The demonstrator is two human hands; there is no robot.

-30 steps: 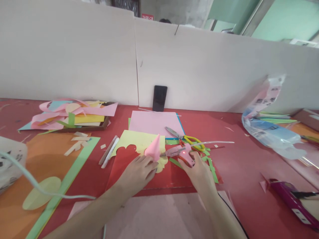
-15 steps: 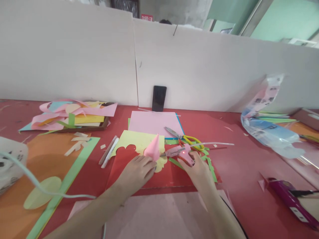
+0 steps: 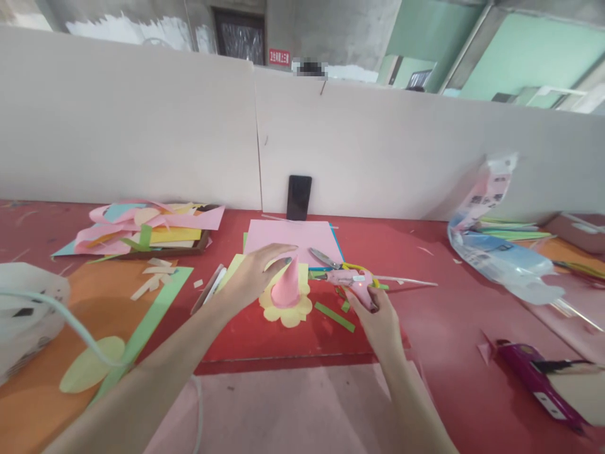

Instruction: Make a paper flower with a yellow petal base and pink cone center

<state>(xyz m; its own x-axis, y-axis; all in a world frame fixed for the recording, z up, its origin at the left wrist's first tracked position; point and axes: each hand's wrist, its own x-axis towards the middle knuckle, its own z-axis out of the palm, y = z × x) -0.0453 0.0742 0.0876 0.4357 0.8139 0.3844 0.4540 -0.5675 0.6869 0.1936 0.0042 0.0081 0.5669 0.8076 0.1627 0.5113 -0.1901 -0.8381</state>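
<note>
A pink paper cone (image 3: 286,287) stands upright on a pale yellow scalloped paper flower (image 3: 289,317). My left hand (image 3: 258,268) is raised beside the cone's top with its fingers stretched out and apart; whether a fingertip touches the cone I cannot tell. In my right hand (image 3: 378,318) is a pink glue gun (image 3: 354,279), gripped by its handle. The gun's nozzle points left toward the cone, its light glows, and a clear glue stick (image 3: 411,281) sticks out behind it. Under the flower lies a red sheet (image 3: 265,343).
Yellow-handled scissors (image 3: 326,257) lie on a pink sheet (image 3: 269,236) behind the glue gun. A black phone (image 3: 299,198) leans on the white partition. Paper scraps (image 3: 155,227) fill a tray at left. A purple tool (image 3: 539,384) lies at right; a white cable (image 3: 61,337) crosses the left side.
My left hand has let go of the cone's base and risen beside its top. The cone now stands upright on the flower. The glue gun has moved a little right, away from the cone.
</note>
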